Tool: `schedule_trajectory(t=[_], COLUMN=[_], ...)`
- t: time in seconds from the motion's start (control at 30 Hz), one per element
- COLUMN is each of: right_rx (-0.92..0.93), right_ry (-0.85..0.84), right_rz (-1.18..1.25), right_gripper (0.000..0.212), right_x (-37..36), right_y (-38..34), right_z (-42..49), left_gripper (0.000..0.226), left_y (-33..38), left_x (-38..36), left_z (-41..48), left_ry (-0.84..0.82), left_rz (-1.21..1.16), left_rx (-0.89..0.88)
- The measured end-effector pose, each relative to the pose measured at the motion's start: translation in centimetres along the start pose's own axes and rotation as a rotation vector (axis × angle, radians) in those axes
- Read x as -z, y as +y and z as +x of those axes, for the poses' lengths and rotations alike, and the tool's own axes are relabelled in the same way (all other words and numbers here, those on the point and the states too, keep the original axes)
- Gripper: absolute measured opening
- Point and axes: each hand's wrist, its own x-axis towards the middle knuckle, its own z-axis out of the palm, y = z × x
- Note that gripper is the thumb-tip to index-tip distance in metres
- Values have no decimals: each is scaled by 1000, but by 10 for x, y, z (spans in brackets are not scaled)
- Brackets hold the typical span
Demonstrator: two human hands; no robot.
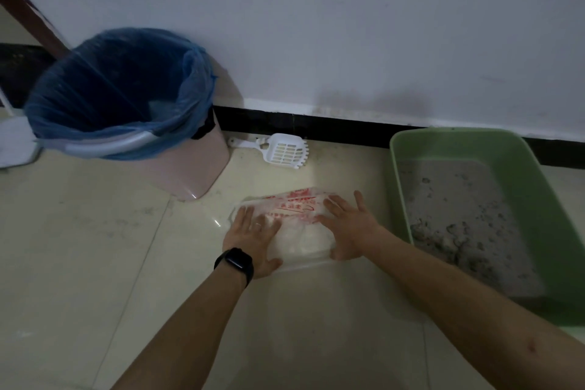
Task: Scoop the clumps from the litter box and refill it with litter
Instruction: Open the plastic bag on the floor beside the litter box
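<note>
Litter bag [292,225] lies flat on the floor [95,263], middle of view, clear plastic with red print on its far half and pale litter showing through the near half; my left hand [253,239] presses on its left side, palm down, fingers [272,226] spread and flat, not curled round anything; my right hand [346,226] presses on its right side, same way, palm down, fingers splayed, thumb at the bag's near right corner; neither hand grips, both just rest on the plastic; ring on a left finger, black watch [235,265] on my left wrist; both forearms bare, reaching in from the bottom edge. Litter box [519,149] sits on the floor just right of the bag, apart from it, green tray with its far end near the wall; grey litter [459,199] inside, flattish at the far end, lumpy clumps [443,241] toward the near left side. Scoop [278,150], white, slotted, lies on the floor beyond the bag by the black skirting, handle pointing left toward the bin. Bin [190,174], pink, stands left of the scoop against the wall, lined with a blue bag [117,89] folded over its rim; what's in it I cannot tell; lighting dim.
</note>
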Motion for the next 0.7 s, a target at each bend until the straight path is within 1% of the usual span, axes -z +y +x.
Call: schedule_trajectory(t=[0.1, 0.2, 0.33, 0.4, 0.5, 0.57, 0.6, 0.63, 0.7], right_rx=[6, 42, 98, 114, 113, 53, 9, -40, -160], right_ry=[3, 62, 237, 350, 541, 607, 587, 533, 371], right_rz=[-7, 51, 149, 237, 369, 439, 474, 516, 587], right_gripper=[93, 84, 65, 58, 51, 47, 46, 46, 49], right_x=[-2, 4, 18, 27, 41, 47, 48, 48, 42], right_y=[-3, -7, -10, -10, -8, -2, 3, 9, 27], right_z=[-2, -3, -11, -16, -15, -6, 2, 11, 34], left_gripper=[86, 73, 49, 43, 40, 42, 44, 46, 49], left_y=[-5, -8, -7, -6, -17, -33, -42, -50, -66], left_x=[-1, 11, 30, 39, 59, 75, 83, 89, 97], left_z=[-3, -7, -9, -9, -3, 8, 16, 26, 48], left_ry=[-14, 64, 213, 301, 453, 485, 472, 450, 379], left_rz=[22, 38, -18, -96, -236, -387, -463, -512, -532], left_rx=[-4, -47, -110, -122, -33, 65, 115, 157, 214])
